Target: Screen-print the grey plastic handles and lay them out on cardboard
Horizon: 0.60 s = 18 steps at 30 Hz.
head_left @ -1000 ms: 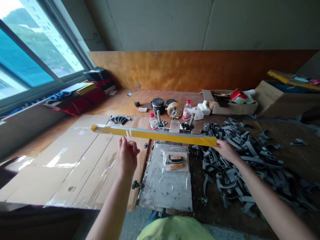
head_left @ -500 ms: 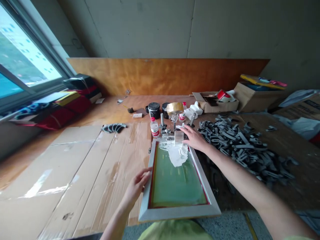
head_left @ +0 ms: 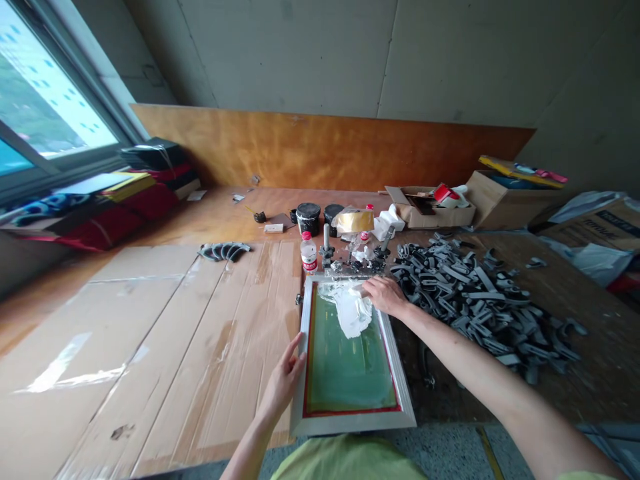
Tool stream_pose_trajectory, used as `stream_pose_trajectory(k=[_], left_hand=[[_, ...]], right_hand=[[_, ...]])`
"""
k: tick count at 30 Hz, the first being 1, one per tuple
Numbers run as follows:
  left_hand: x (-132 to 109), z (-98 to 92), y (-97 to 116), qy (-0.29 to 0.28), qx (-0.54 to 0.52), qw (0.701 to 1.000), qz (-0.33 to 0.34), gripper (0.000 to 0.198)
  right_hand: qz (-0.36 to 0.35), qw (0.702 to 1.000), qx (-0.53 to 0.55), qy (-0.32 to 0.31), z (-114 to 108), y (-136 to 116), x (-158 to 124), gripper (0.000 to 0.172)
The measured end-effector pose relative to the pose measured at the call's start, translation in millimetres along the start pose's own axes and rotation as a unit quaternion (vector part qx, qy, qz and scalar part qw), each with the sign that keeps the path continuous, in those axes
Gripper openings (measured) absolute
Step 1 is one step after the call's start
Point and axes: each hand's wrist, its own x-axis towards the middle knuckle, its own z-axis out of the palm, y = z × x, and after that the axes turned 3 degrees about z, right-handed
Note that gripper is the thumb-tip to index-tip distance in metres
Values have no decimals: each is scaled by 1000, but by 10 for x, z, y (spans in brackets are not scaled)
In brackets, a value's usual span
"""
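A screen-printing frame (head_left: 301, 373) with a silver border and green mesh lies flat on the table in front of me. A blob of white ink (head_left: 353, 315) sits at its far end. My left hand (head_left: 287, 380) rests on the frame's left edge, thumb and fingers around the border. My right hand (head_left: 381, 294) is at the far right corner of the mesh, fingers curled at the edge of the white ink on something I cannot make out.
A heap of several grey plastic parts (head_left: 470, 293) lies to the right. Behind the frame stand a small bottle (head_left: 309, 253), black jars (head_left: 307, 218), a tape roll (head_left: 354, 220) and clamp hardware. Cardboard sheets (head_left: 150, 333) cover the left table. Boxes (head_left: 430, 203) sit at the back right.
The frame, held up on edge a second ago, has been lowered flat. My right hand moved from the clamp area onto the mesh by the white ink; my left hand stayed at the left border.
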Motion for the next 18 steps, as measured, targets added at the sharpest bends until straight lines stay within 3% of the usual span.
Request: stream_pose_trajectory(k=[3,6,12,18], left_hand=[[-13,-5,30,3,2,1000,2,81],[-23,-19,40,-1,2,1000,-2,81],[-22,-29,45,-11,-7,1000,-13,82],[-25,-21,66,-9,-10,1000,-16,82]], right_hand=[[-41,998,-38,10,79,15,0,17],[-35,997,-67,2,128,-32,3,21],[62,995,-63,-47,132,-166,-60,20],[170,981,-19,-87,-44,-388,10,20]])
